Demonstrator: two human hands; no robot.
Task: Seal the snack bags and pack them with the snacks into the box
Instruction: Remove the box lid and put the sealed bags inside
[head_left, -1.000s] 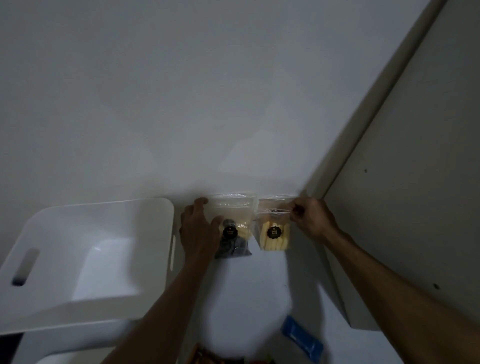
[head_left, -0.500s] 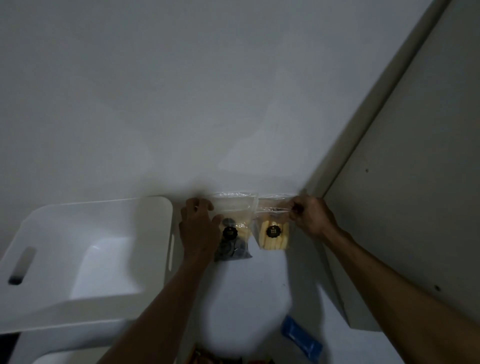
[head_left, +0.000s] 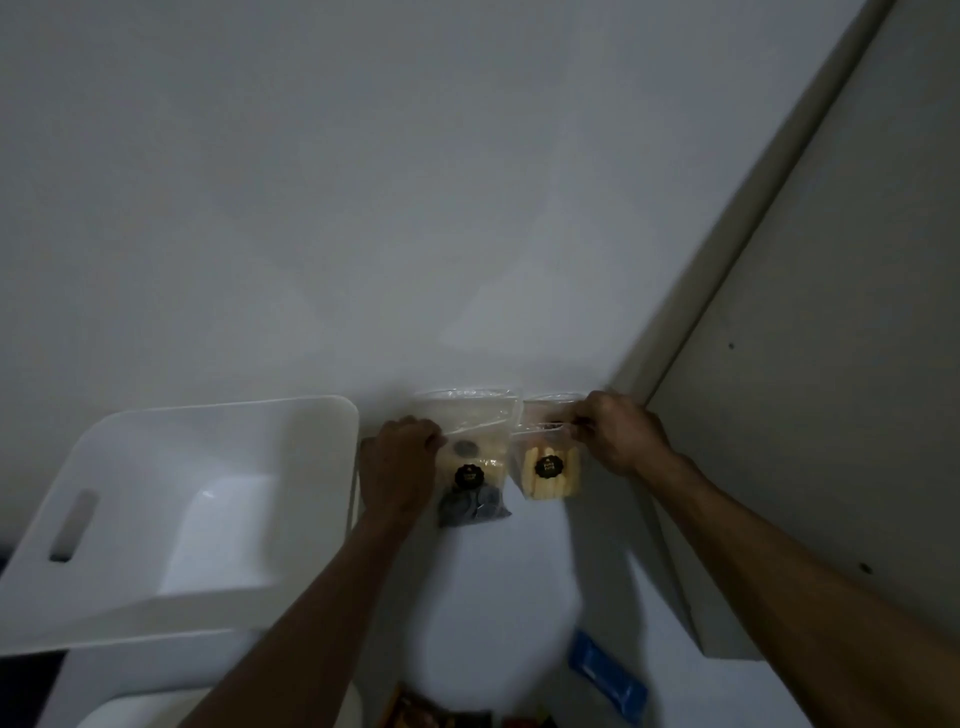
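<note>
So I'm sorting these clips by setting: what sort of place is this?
Probably a plain indoor room, perhaps at home; it is too dim to be sure. A white table stands against a bare wall, with a white box and two clear snack bags on it.

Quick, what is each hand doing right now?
Left hand: closed on the dark-snack bag.
Right hand: pinching the top of the yellow-snack bag.
</note>
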